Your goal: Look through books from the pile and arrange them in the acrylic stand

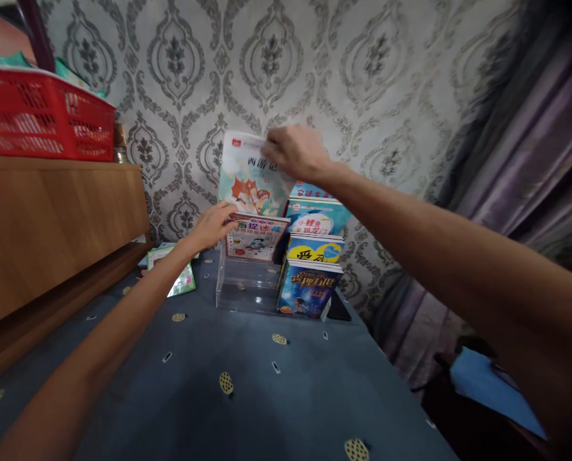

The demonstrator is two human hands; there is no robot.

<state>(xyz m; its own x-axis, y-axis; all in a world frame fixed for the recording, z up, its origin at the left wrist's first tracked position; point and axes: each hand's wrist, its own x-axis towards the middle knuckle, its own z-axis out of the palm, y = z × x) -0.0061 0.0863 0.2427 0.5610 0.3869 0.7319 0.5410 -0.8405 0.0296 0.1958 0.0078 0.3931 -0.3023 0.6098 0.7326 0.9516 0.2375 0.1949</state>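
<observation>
A clear tiered display stand sits on the blue patterned tablecloth against the wall. My right hand is closed on the top edge of a pale book with an orange figure, upright in the back left tier. My left hand rests with curled fingers on the left edge of a maze book in the tier below. On the right side stand a light blue book, a yellow book and a dark blue space book.
A wooden shelf unit runs along the left with a red basket on top. Green booklets lie flat beside the stand. A purple-grey curtain hangs at right, over a dark chair with a blue sheet.
</observation>
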